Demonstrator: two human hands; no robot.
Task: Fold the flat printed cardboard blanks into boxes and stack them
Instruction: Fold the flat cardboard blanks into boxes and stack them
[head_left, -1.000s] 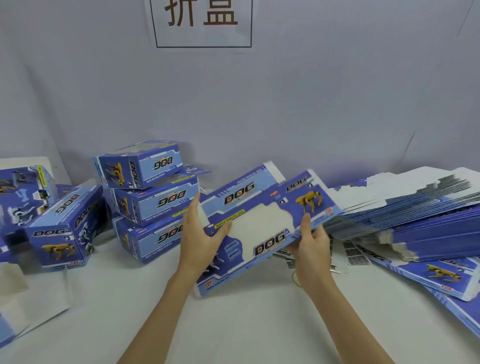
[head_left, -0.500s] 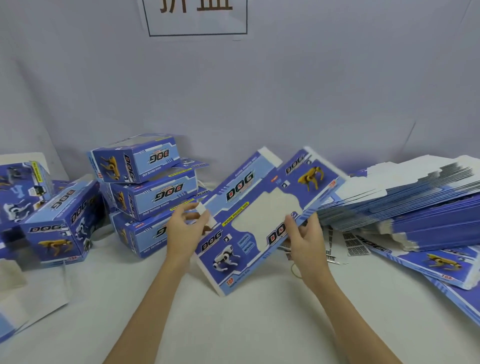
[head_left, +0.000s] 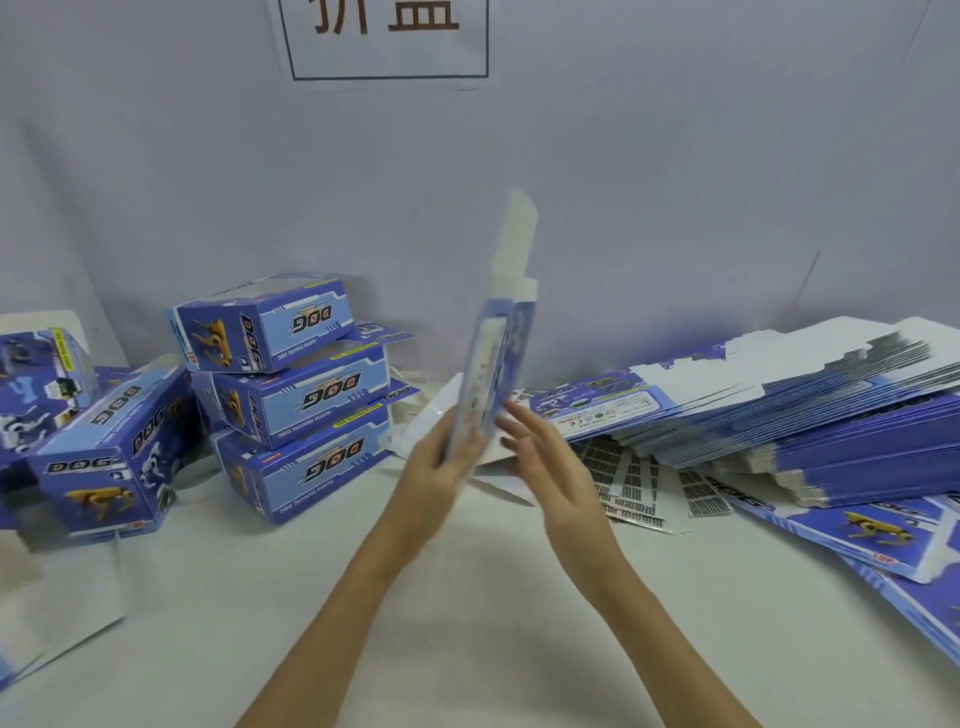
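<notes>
Table (head_left: 467, 597): a white surface runs from the near edge to a pale wall at the far side.
Pile of flat blanks (head_left: 810, 410): a thick heap of blue printed cardboard lies at the right, fanned out, with more flat sheets trailing toward the near right corner.
Stack of folded boxes (head_left: 291, 400): three finished blue boxes sit one on another at the left of centre, printed "DOG", the lettering upside down from this view.
Loose folded boxes (head_left: 98, 457): at least two more lie at the far left, tilted, touching each other.
Held blank (head_left: 488, 374): one blank stands nearly upright and edge-on in the centre, above the table, its white flap pointing up; it is blurred.
Left hand (head_left: 441, 467): it grips the blank's lower end, fingers curled round the edge.
Right hand (head_left: 550, 457): its fingers are straight and spread, just beside the blank's right face; contact cannot be told.
Barcode label sheets (head_left: 639, 483): small grey-printed strips lie on the table, partly under the pile's near edge.
</notes>
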